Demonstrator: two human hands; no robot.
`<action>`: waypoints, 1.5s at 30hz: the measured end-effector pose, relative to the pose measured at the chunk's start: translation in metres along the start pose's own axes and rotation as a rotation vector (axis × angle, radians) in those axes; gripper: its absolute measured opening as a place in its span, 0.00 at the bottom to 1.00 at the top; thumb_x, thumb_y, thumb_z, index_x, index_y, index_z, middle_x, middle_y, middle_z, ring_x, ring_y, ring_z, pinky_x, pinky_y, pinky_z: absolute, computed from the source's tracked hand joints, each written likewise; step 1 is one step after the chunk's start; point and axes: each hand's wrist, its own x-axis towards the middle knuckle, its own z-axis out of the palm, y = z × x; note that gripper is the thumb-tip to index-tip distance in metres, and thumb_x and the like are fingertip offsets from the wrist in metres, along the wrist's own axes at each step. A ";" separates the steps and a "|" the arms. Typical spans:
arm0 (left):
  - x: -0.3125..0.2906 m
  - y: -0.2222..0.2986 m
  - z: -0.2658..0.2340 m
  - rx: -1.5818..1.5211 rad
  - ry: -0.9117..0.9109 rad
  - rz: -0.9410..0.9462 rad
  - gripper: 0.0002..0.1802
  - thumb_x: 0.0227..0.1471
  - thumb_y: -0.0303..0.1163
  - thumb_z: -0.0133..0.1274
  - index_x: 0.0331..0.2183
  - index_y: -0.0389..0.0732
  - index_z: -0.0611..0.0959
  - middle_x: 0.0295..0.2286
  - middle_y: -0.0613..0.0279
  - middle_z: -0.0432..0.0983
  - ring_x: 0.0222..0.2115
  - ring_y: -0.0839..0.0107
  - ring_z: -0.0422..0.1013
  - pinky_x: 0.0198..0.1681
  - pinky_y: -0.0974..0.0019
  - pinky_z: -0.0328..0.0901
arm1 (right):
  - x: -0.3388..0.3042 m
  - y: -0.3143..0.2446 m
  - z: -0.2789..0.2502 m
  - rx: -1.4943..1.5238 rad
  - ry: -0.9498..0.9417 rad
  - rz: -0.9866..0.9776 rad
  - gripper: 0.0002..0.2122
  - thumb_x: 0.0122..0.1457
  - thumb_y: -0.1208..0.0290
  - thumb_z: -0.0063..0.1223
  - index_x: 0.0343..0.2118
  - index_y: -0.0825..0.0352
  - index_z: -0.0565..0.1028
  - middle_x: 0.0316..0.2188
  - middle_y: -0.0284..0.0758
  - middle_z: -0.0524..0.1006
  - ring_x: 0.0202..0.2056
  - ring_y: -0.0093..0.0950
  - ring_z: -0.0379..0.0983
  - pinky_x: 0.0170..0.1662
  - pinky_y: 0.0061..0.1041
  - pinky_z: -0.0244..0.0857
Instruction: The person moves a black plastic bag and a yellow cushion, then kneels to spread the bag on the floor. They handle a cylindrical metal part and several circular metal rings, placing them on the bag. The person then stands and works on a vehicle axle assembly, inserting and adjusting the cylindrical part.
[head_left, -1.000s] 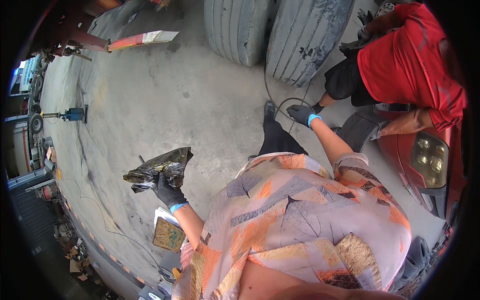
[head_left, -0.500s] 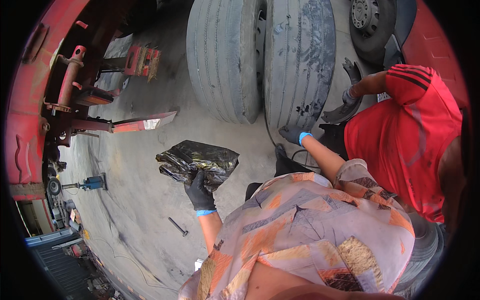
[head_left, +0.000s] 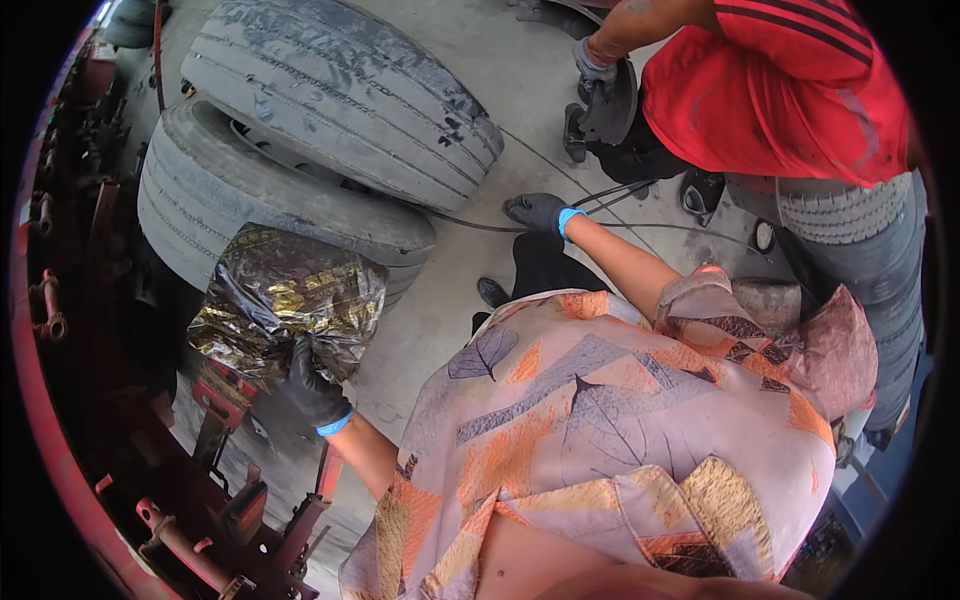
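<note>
My left hand (head_left: 313, 388), in a black glove with a blue cuff, grips the lower edge of a crumpled dark plastic bag (head_left: 300, 285) with yellowish shine. Behind the bag stands a large truck tyre (head_left: 190, 190), partly covered by it in the head view. My right hand (head_left: 537, 212), gloved the same way, hangs over the floor with loosely bent fingers. No object shows in it. A thin black hose (head_left: 470, 224) runs along the floor behind this hand.
A second large truck tyre (head_left: 340, 95) stands beside the first. At upper right a person in a red shirt (head_left: 760, 90) holds a curved dark metal piece (head_left: 612, 108) in a gloved hand. Stacked tyres (head_left: 865, 265) rise at right. A red vehicle frame (head_left: 55, 470) fills the left side.
The view has turned right, so the tyres and the red frame now lie farther left. My left hand has carried the bag round with it in front of the tyre, and the bag looks more spread.
</note>
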 end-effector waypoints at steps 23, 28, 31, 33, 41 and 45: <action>0.082 -0.206 0.049 -0.249 -0.345 0.255 0.28 0.38 0.21 0.60 0.46 0.32 0.76 0.44 0.53 0.73 0.44 0.64 0.69 0.50 0.64 0.63 | -0.507 0.084 0.210 0.869 0.448 1.249 0.16 0.55 0.57 0.47 0.40 0.64 0.75 0.28 0.34 0.78 0.24 0.25 0.70 0.25 0.28 0.65; 0.083 -0.212 0.045 -0.197 -0.334 0.325 0.33 0.31 0.26 0.64 0.46 0.32 0.76 0.43 0.51 0.74 0.46 0.59 0.69 0.52 0.62 0.62 | -0.495 0.067 0.243 0.885 0.444 1.222 0.18 0.55 0.57 0.47 0.41 0.64 0.75 0.30 0.34 0.78 0.26 0.25 0.71 0.28 0.28 0.66; 0.085 -0.203 0.046 -0.193 -0.318 0.353 0.33 0.31 0.29 0.63 0.45 0.31 0.76 0.43 0.48 0.74 0.45 0.54 0.70 0.52 0.60 0.62 | -0.486 0.062 0.248 0.937 0.443 1.217 0.19 0.55 0.56 0.46 0.42 0.65 0.74 0.32 0.35 0.78 0.29 0.27 0.71 0.30 0.29 0.68; 0.087 -0.207 0.045 -0.164 -0.322 0.381 0.32 0.32 0.30 0.63 0.45 0.31 0.76 0.42 0.47 0.74 0.45 0.54 0.70 0.51 0.60 0.63 | -0.484 0.057 0.250 0.963 0.482 1.195 0.19 0.55 0.56 0.46 0.42 0.66 0.74 0.32 0.35 0.77 0.28 0.27 0.71 0.30 0.29 0.67; 0.087 -0.210 0.049 -0.202 -0.332 0.316 0.29 0.37 0.27 0.59 0.45 0.30 0.76 0.44 0.47 0.74 0.46 0.56 0.69 0.52 0.61 0.62 | -0.493 0.049 0.273 1.002 0.520 1.202 0.17 0.54 0.57 0.46 0.38 0.66 0.74 0.29 0.35 0.77 0.26 0.26 0.69 0.29 0.28 0.66; 0.087 -0.222 0.056 -0.157 -0.280 0.381 0.27 0.38 0.27 0.56 0.44 0.30 0.76 0.43 0.45 0.74 0.46 0.53 0.70 0.53 0.58 0.62 | -0.498 0.046 0.282 0.871 0.532 1.193 0.16 0.53 0.57 0.45 0.32 0.67 0.75 0.26 0.36 0.77 0.23 0.28 0.70 0.28 0.29 0.65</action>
